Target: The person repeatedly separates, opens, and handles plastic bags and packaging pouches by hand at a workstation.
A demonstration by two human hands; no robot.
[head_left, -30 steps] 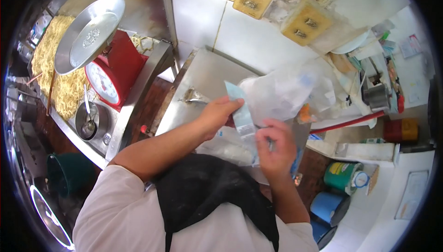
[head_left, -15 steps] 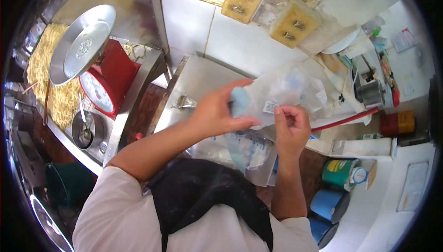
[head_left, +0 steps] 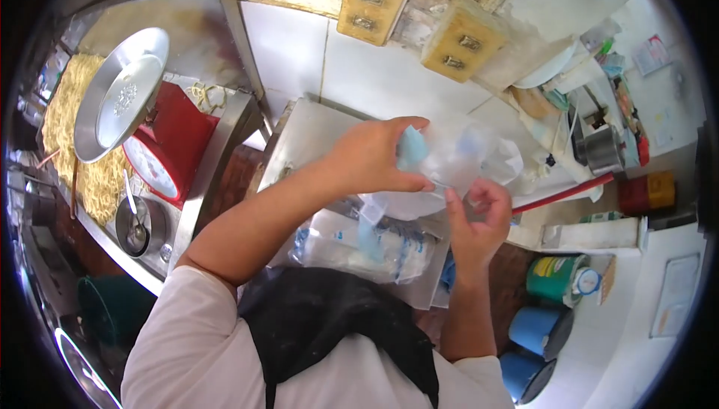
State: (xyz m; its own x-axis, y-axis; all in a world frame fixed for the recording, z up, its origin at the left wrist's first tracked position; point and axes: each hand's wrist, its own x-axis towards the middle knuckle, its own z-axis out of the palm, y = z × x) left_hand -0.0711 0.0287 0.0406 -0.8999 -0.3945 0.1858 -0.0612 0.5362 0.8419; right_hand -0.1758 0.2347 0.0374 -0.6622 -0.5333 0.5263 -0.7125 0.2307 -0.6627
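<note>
My left hand curves its thumb and fingers round a piece of light-blue plastic. Beyond it lies a crumpled clear plastic bag, which that hand also touches. At the bag's near edge my right hand has curled fingers, thumb close to the left thumb; its grip on the plastic is partly hidden. Below both hands a clear pack of plastic bags with blue print rests on the metal surface, with a light-blue strip across it.
A red weighing scale with a metal pan stands left, beside piled noodles and a metal pot holding a spoon. Wall switches are ahead. Blue buckets and a green container stand at lower right.
My left hand has shifted right with the light-blue plastic. My right thumb and index finger have spread from a tight pinch, and the bag's printed label is out of sight.
</note>
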